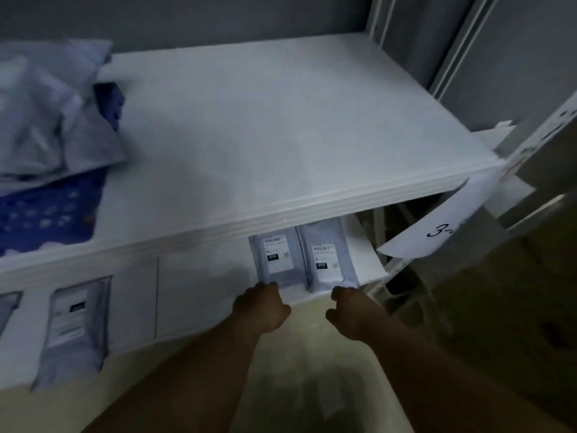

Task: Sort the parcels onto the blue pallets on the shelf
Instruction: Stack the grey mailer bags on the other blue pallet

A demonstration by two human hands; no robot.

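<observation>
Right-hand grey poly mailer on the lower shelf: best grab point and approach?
Take the right grey poly mailer by its near short edge, from the open front. It lies flat, label up, lengthwise under the upper white shelf board, so top access looks blocked. The right hand is already at that edge.

The far ends of two parcels (pixel 304 257) are hidden under the upper shelf (pixel 265 135); the paper sign (pixel 437 223) is cut short by blur.

Upper shelf board (pixel 281 126) overhanging parcels (pixel 304 257)
</observation>
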